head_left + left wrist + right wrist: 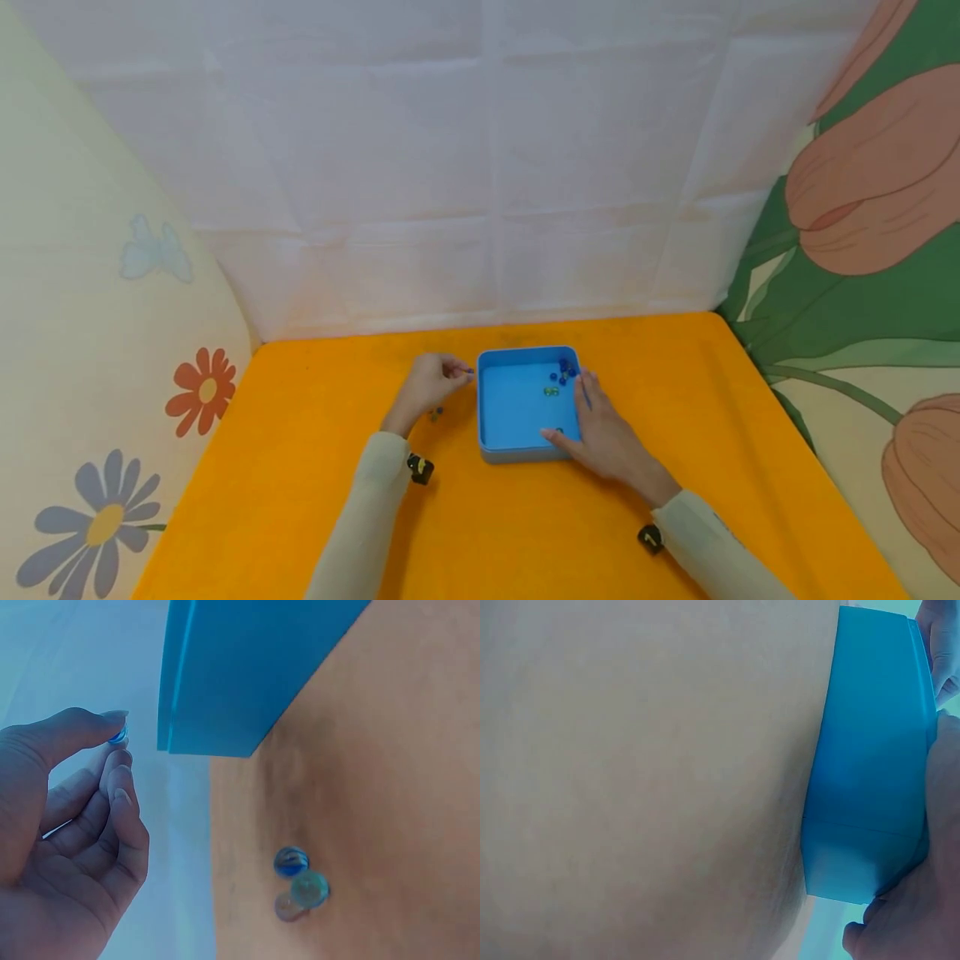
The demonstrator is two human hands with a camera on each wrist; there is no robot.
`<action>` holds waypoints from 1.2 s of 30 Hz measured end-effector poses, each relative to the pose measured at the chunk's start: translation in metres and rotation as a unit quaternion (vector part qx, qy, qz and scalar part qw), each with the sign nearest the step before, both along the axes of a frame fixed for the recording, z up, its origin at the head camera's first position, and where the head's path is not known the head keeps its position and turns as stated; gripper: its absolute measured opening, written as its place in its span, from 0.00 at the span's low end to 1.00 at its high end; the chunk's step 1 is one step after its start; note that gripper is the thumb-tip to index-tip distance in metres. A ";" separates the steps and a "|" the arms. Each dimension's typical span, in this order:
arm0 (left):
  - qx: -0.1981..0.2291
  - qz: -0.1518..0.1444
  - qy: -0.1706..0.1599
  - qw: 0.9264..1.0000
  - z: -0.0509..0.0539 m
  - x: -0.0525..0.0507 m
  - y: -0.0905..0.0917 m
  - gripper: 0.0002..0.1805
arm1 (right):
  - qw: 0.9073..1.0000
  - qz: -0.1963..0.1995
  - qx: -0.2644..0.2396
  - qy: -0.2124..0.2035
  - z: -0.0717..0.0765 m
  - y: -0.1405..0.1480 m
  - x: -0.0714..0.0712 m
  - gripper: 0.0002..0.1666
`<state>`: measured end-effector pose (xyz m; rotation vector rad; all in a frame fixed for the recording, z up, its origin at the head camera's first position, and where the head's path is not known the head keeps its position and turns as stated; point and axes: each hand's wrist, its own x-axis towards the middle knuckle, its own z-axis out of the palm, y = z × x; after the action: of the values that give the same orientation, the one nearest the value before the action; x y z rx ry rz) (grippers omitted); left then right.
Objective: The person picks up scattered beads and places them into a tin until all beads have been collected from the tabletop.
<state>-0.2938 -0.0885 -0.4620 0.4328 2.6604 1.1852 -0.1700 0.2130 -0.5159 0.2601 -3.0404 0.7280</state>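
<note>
My left hand (433, 383) is just left of the blue square box (486, 408). Between thumb and forefinger it pinches a small blue marble (118, 736), level with the box's rim and apart from its wall. My right hand (603, 437) holds the box's near right corner, with the fingers along the right side and the thumb reaching over the front rim. Inside, several dark blue marbles (562, 380) gather toward the back right corner. Green marbles (551, 391) lie just in front of them, and another green marble (559, 431) is beside the right thumb.
On the orange tablecloth (480, 533), left of the box, a blue swirled marble (291, 862), a green marble (310, 889) and a clear-looking marble (289, 907) lie close together. A white cloth (480, 167) hangs behind the table, with flower-patterned cloths at both sides.
</note>
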 end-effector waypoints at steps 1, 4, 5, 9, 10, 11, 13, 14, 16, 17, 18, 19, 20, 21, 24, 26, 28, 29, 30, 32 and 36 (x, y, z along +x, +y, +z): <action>0.001 0.001 0.002 1.000 0.000 0.000 0.001 0.08 | 1.000 0.001 0.001 0.001 0.000 0.000 0.000 0.70; 0.007 0.000 0.008 1.000 -0.001 0.000 0.005 0.09 | 1.000 0.004 0.003 0.006 -0.001 0.000 0.000 0.69; 0.008 -0.002 0.012 1.000 0.000 0.000 0.007 0.09 | 1.000 0.005 0.003 0.006 -0.001 0.000 0.001 0.69; 0.016 -0.010 0.023 1.000 0.001 -0.002 0.015 0.10 | 1.000 0.004 0.009 0.007 -0.001 0.001 0.001 0.68; 0.018 -0.011 0.024 0.999 0.002 -0.002 0.018 0.10 | 1.000 0.003 0.012 0.006 -0.002 0.002 0.001 0.69; 0.019 -0.010 0.024 0.999 0.002 -0.002 0.021 0.10 | 1.000 0.003 0.014 0.005 -0.001 0.002 0.001 0.69; 0.018 -0.008 0.023 1.000 0.003 -0.002 0.027 0.10 | 1.000 0.002 0.017 0.005 -0.002 0.002 0.001 0.69; 0.017 -0.007 0.022 1.000 0.004 -0.003 0.030 0.10 | 1.000 0.001 0.018 0.004 -0.002 0.002 0.001 0.69; 0.011 -0.002 0.016 1.000 0.006 -0.003 0.036 0.11 | 1.000 0.001 0.018 0.003 -0.001 0.001 0.000 0.69; 0.007 -0.002 0.014 1.000 0.006 -0.004 0.039 0.11 | 1.000 0.001 0.016 0.002 -0.001 0.001 0.000 0.70; 0.006 -0.001 0.011 1.000 0.007 -0.005 0.041 0.11 | 1.000 0.000 0.015 0.000 0.000 0.001 0.000 0.70; 0.004 0.000 0.008 1.000 0.007 -0.006 0.044 0.12 | 1.000 0.000 0.013 -0.001 0.000 0.000 0.000 0.70; 0.004 0.001 0.007 1.000 0.008 -0.006 0.046 0.12 | 1.000 0.000 0.012 -0.002 0.000 0.000 0.000 0.70; 0.003 0.001 0.008 1.000 0.008 -0.007 0.049 0.12 | 1.000 0.000 0.010 -0.003 0.000 0.000 0.000 0.70; 0.000 -0.004 0.017 1.000 0.008 -0.010 0.054 0.13 | 1.000 0.000 0.009 -0.004 0.000 0.000 0.000 0.70; -0.002 -0.009 0.025 1.000 0.008 -0.013 0.058 0.14 | 1.000 -0.001 0.012 -0.002 -0.001 0.001 0.000 0.70; -0.001 -0.013 0.029 1.000 0.007 -0.014 0.061 0.14 | 1.000 -0.001 0.012 -0.001 -0.002 0.002 0.000 0.70; -0.001 -0.014 0.031 0.999 0.007 -0.015 0.063 0.14 | 1.000 -0.001 0.012 -0.001 -0.002 0.002 0.000 0.70; -0.001 -0.014 0.032 0.999 0.006 -0.016 0.065 0.14 | 1.000 -0.001 0.011 0.000 -0.002 0.002 -0.001 0.70; -0.001 -0.013 0.030 0.999 0.006 -0.017 0.068 0.14 | 1.000 0.002 0.008 0.000 -0.002 0.002 -0.001 0.69; -0.003 -0.008 0.017 1.000 0.005 -0.019 0.074 0.14 | 1.000 0.004 0.006 -0.002 -0.002 0.001 0.000 0.70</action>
<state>-0.3132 -0.0150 -0.4566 0.4765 2.6841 1.1765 -0.1703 0.2141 -0.5181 0.2705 -3.0499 0.7120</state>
